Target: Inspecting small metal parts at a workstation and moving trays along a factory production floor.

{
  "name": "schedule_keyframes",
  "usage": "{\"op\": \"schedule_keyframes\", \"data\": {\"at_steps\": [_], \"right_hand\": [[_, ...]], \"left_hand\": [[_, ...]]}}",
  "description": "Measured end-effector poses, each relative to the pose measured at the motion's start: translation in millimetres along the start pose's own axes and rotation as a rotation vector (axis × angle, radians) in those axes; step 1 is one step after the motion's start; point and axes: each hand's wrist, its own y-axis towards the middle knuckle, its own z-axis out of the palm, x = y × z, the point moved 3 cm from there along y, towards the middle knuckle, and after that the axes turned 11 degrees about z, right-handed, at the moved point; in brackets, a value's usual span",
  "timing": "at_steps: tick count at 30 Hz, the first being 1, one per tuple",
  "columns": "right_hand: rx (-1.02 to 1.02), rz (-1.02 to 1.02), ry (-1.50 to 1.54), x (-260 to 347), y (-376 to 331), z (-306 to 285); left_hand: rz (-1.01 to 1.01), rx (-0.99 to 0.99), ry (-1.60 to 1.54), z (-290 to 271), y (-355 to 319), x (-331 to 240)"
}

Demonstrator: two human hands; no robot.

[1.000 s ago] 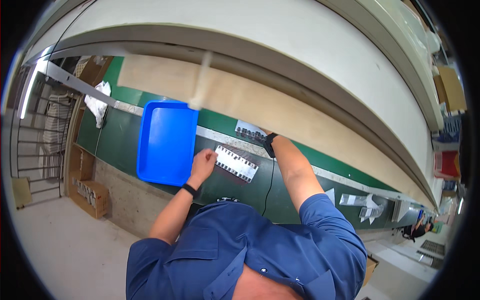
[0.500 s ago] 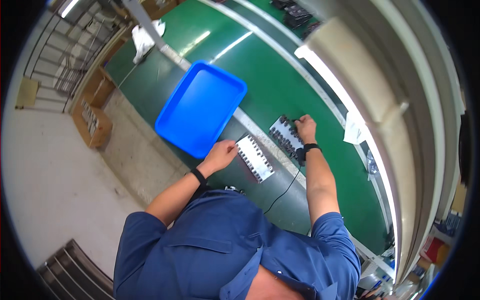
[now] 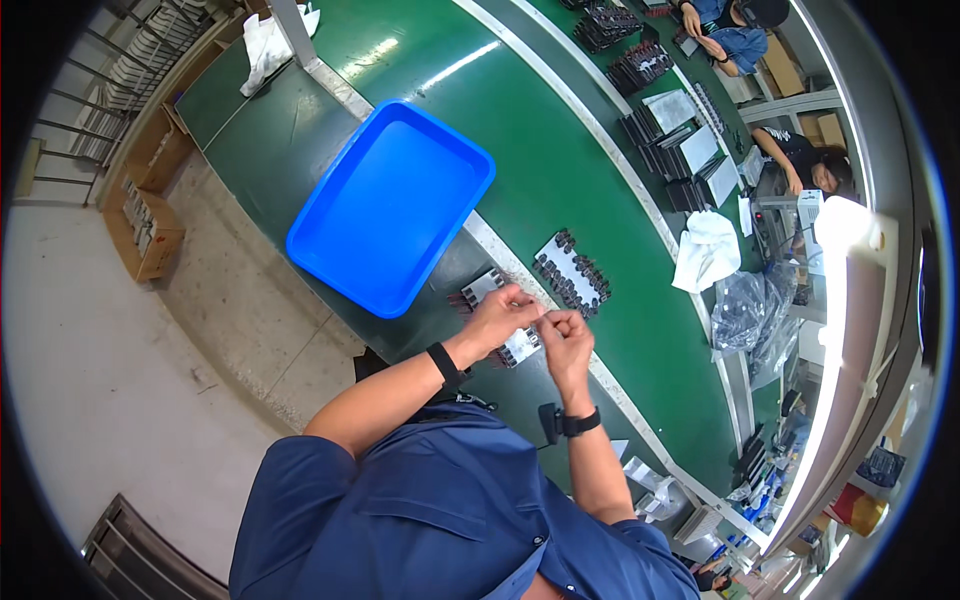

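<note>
My left hand and my right hand meet fingertip to fingertip over the near white board. Both are closed in a pinch; whatever lies between the fingers is too small to make out. Beneath them, partly covered, is the near white board with small dark parts along its edges. Just beyond my right hand, on the green bench, lies a second white board lined with rows of small dark clip-like parts. A black band is on each wrist.
An empty blue tray rests left of the boards on the green bench. A pale metal strip runs along the bench. White cloths, plastic bags and stacked dark parts sit to the right. Two people work beyond.
My right hand has left the far board and come back toward me to meet my left. My left hand has moved right, over the near board. The view has shifted, showing people at right.
</note>
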Motion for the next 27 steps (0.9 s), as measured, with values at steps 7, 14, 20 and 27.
{"op": "schedule_keyframes", "data": {"at_steps": [7, 14, 20, 27], "right_hand": [[-0.141, -0.067, -0.113, 13.0, -35.1, 28.9], [-0.117, -0.185, -0.297, 33.6, -35.3, 49.4], [0.221, 0.098, 0.088, 34.4, -22.7, 44.8], [0.426, 0.216, 0.247, 36.7, -24.0, 40.4]], "left_hand": [[-0.094, -0.081, -0.155, -10.3, -20.9, -12.5], [-0.080, -0.119, -0.092, -30.3, -20.2, -28.6], [-0.063, 0.076, -0.024, -47.2, -15.7, -44.4], [-0.230, 0.270, -0.046, -58.2, -15.4, -60.7]]}}
